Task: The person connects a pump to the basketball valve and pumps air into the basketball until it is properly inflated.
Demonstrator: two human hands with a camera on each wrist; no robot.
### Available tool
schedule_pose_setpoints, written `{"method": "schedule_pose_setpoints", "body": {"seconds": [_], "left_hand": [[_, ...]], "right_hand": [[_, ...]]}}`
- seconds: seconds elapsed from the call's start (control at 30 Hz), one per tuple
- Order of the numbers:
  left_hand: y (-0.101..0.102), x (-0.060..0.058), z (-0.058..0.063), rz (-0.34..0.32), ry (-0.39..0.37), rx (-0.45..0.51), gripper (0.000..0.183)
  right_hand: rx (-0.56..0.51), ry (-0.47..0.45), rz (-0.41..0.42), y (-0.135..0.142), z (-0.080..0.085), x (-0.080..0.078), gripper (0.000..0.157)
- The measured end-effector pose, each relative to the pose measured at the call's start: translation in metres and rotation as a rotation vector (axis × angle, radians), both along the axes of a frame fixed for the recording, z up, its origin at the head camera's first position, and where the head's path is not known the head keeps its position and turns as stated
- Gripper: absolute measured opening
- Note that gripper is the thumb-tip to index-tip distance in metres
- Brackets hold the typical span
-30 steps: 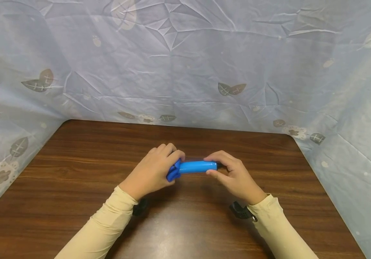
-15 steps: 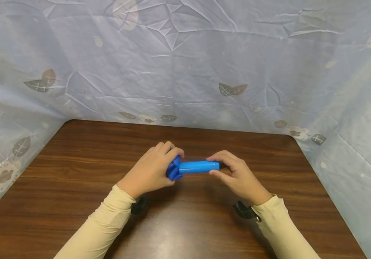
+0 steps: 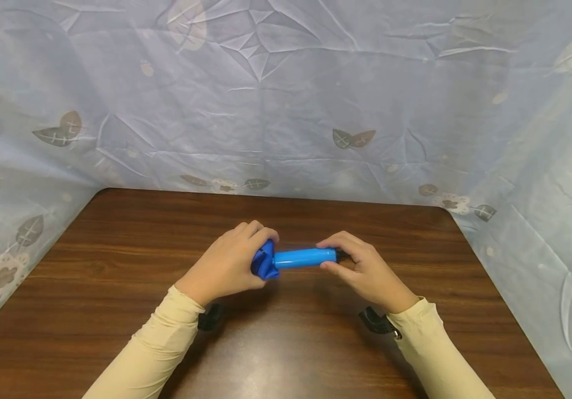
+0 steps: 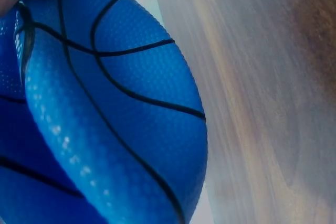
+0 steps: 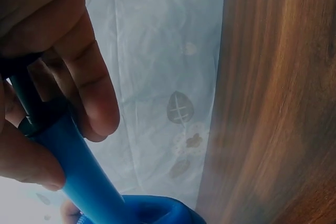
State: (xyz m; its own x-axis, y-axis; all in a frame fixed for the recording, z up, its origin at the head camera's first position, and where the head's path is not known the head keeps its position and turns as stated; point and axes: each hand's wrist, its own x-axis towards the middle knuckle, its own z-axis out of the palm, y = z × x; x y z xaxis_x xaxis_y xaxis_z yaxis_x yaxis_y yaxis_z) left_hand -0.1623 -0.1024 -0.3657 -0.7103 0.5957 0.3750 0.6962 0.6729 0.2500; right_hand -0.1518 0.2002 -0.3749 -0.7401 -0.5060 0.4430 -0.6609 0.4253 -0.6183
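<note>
In the head view, my left hand (image 3: 221,263) grips a soft, folded blue ball (image 3: 266,263). Up close in the left wrist view, the ball (image 4: 136,98) is dimpled, with black seam lines like a basketball, and caved in. A light-blue hand pump (image 3: 305,257) runs sideways from the ball, its left end against it. My right hand (image 3: 366,271) holds the pump's other end between thumb and fingers. From the right wrist view, a black plunger rod (image 5: 26,98) stands out of the pump's barrel (image 5: 84,171), under the palm. The pump's tip is hidden by the ball.
Both hands are above a dark brown wood-grain table (image 3: 286,354). Pale grey-blue cloth (image 3: 296,100) with leaf and flower prints hangs behind the table and along both sides. A black strap (image 3: 378,321) shows at the right wrist.
The left hand and ball have shifted slightly left, the right hand slightly right. A little more of the pump's barrel shows between them. Both hands keep their hold, and the head view has tilted a little.
</note>
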Motion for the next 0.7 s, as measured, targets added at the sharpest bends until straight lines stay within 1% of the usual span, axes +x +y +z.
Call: {"method": "schedule_pose_setpoints", "body": {"seconds": [0.1, 0.2, 0.37, 0.53, 0.6, 0.7], "left_hand": [[0.0001, 0.0003, 0.0008, 0.014, -0.017, 0.001, 0.075], [0.0001, 0.0011, 0.0010, 0.044, -0.042, 0.012, 0.078], [-0.0021, 0.0020, -0.0003, 0.084, -0.086, 0.028, 0.079], [-0.0029, 0.0013, -0.0014, 0.090, -0.101, 0.037, 0.079], [-0.0031, 0.0005, -0.0018, 0.093, -0.108, 0.043, 0.079], [-0.0035, -0.0018, -0.0035, 0.085, -0.115, 0.052, 0.078]], "right_hand": [[0.007, -0.009, 0.000, 0.0011, 0.0002, -0.0009, 0.031], [0.019, -0.016, -0.007, 0.0020, 0.0009, -0.0006, 0.031], [0.068, -0.017, -0.030, 0.0037, 0.0006, 0.0001, 0.035], [0.120, -0.007, -0.035, 0.0061, -0.0007, -0.0011, 0.038], [0.143, 0.019, -0.038, 0.0065, -0.0011, -0.0018, 0.037], [0.197, 0.094, -0.051, 0.0071, -0.0029, -0.0030, 0.036]]}}
